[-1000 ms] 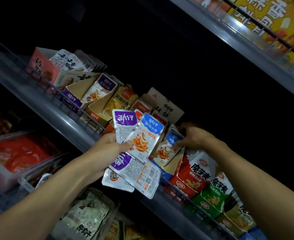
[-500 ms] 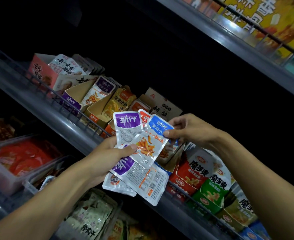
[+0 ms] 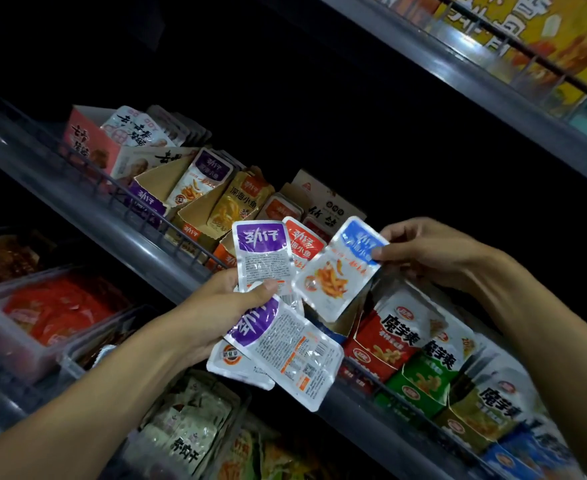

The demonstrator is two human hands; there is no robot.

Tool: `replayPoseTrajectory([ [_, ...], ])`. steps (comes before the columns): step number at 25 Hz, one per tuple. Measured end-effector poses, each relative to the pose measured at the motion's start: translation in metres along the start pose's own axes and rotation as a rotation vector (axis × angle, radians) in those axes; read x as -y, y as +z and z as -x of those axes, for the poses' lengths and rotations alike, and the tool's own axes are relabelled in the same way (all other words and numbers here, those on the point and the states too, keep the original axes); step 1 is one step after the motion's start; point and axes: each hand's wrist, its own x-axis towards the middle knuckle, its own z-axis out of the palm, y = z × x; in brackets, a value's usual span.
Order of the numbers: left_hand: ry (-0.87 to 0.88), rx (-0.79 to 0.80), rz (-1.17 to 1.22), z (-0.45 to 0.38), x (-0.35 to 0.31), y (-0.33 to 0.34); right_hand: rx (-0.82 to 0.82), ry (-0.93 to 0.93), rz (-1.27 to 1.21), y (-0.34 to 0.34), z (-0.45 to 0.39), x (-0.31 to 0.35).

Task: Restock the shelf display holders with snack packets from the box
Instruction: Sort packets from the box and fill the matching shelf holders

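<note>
The silvery foil snack packet with a blue header (image 3: 337, 271) hangs tilted in front of the middle wire-railed shelf (image 3: 118, 233), its long axis running from the blue end at upper right to its lower-left corner. The right hand (image 3: 434, 251) has its grip pinched on that blue end. The left hand (image 3: 222, 306) grips a fan of similar foil packets with purple and red headers (image 3: 267, 268), thumb across them. Cardboard display holders of packets (image 3: 195, 188) stand behind.
</note>
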Motion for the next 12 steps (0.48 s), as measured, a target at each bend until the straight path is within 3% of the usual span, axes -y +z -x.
replayPoseTrajectory([
  [4, 0.002, -0.083, -0.068, -0.003, 0.003, -0.006, -0.252, 0.030, 0.332, -0.028, 0.004, -0.009],
  [12, 0.001, -0.124, -0.044, -0.008, 0.006, -0.006, -0.169, 0.082, 0.593, 0.001, -0.024, -0.016],
])
